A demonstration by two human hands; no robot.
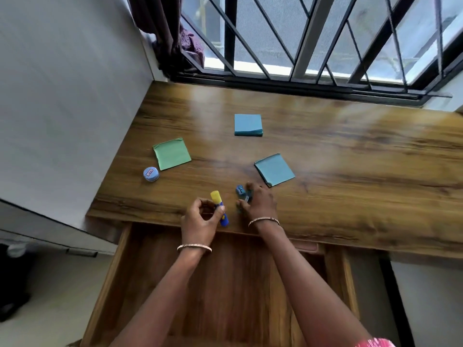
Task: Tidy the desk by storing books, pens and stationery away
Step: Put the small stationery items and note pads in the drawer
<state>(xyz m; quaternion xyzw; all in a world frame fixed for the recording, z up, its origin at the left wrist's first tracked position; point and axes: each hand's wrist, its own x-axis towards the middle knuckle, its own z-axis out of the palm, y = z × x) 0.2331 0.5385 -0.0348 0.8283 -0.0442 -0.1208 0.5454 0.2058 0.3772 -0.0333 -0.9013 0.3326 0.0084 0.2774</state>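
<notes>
My left hand (200, 220) grips a glue stick (218, 204) with a yellow cap and blue body, near the desk's front edge. Just to its right, my right hand (259, 202) curls its fingers around small blue sharpeners (241, 192) lying on the wood. Farther back lie a green sticky-note pad (171, 154), a blue sticky-note pad (274, 169) close to my right hand, and a thicker blue pad (248, 124) near the middle. A small round blue tin (151, 173) sits by the desk's left edge.
A wooden drawer (117, 266) stands pulled open below the desk (350, 159), under my forearms. A white wall borders the left side. A barred window (300, 46) and a dark curtain (170, 33) run along the back.
</notes>
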